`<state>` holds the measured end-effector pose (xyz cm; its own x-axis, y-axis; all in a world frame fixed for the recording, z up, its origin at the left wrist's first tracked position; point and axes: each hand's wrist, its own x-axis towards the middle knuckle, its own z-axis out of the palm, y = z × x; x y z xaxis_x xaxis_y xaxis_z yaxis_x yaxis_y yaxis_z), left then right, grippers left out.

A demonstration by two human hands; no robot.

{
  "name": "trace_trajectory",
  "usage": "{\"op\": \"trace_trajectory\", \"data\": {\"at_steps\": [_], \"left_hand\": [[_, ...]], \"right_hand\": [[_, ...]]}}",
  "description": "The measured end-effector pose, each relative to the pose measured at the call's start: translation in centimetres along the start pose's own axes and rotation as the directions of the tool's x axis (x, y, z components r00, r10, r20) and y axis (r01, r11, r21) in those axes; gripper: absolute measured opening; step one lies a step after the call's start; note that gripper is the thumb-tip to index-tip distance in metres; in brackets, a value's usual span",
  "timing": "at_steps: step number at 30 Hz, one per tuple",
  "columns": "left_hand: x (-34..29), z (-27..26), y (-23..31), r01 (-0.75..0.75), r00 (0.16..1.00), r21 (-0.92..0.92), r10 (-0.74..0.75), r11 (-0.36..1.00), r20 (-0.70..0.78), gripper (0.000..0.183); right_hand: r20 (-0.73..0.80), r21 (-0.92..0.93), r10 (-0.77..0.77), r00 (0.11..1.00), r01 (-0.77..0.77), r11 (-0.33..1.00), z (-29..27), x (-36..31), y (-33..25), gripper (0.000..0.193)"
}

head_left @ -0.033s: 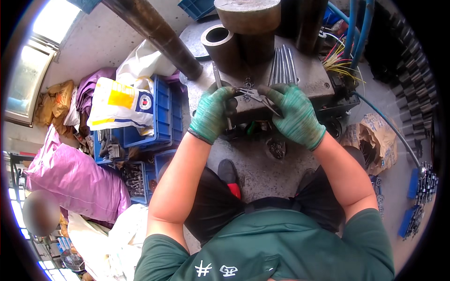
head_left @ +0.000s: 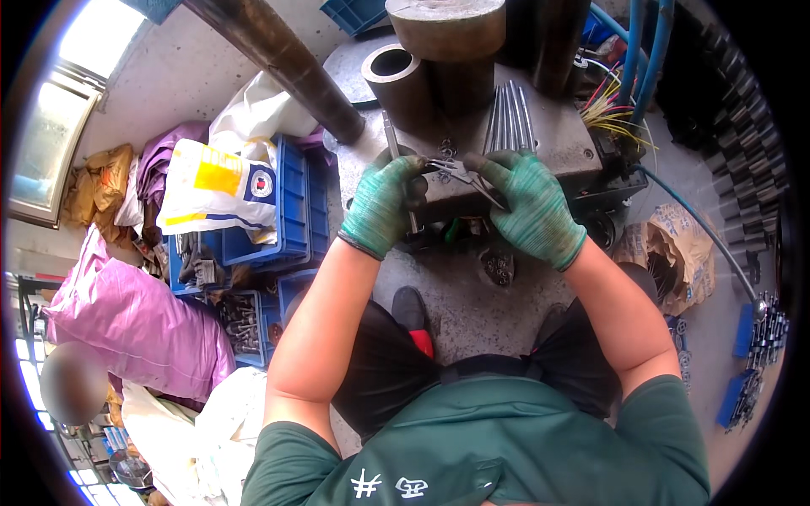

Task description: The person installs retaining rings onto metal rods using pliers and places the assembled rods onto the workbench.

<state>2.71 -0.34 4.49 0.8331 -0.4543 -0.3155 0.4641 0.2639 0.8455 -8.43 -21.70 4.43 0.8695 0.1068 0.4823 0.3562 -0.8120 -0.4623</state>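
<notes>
My left hand (head_left: 377, 204), in a green glove darkened at the fingers, is closed around a slim metal rod (head_left: 390, 133) that stands nearly upright and sticks out above and below the fist. A pair of pliers (head_left: 456, 171) is gripped in my gloved right hand (head_left: 537, 207); their jaws point left and reach my left fingertips. Whether the jaws pinch anything small there is hidden. Just behind the pliers, small metal rings (head_left: 446, 148) lie on the steel block (head_left: 557, 135). Several more metal rods (head_left: 511, 118) lie side by side on the block, beyond my right hand.
A thick tube (head_left: 395, 84) and a heavy round column (head_left: 447, 34) rise behind my hands. On the left, a slanted post (head_left: 278, 67), blue crates (head_left: 314, 202) and a purple sack (head_left: 139, 316). On the right, blue hoses (head_left: 650, 59) and a paper sack (head_left: 675, 253). Rings (head_left: 498, 268) sit below.
</notes>
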Motion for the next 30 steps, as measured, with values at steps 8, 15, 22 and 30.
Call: {"op": "trace_trajectory", "data": {"at_steps": [8,15,22,30], "left_hand": [[-1.1,0.4,1.0,-0.069,0.998,0.529,0.067,0.846,0.023,0.031],[-1.0,0.0,-0.1,-0.227,0.968,0.583,0.246,0.780,0.048,0.034],[-1.3,0.4,0.0,-0.350,0.932,0.664,0.318,0.661,0.175,0.034],[-2.1,0.4,0.5,-0.345,0.938,0.734,0.181,0.585,0.297,0.046]], "right_hand": [[0.021,0.109,0.102,0.995,-0.104,0.989,-0.9,0.3,0.7,0.058],[0.097,0.397,0.300,0.949,-0.313,0.863,-1.9,0.5,1.9,0.054],[0.329,0.525,0.303,0.894,-0.440,0.729,-3.2,0.5,2.5,0.051],[0.468,0.431,0.138,0.873,-0.362,0.827,-4.2,0.9,2.2,0.056]]}}
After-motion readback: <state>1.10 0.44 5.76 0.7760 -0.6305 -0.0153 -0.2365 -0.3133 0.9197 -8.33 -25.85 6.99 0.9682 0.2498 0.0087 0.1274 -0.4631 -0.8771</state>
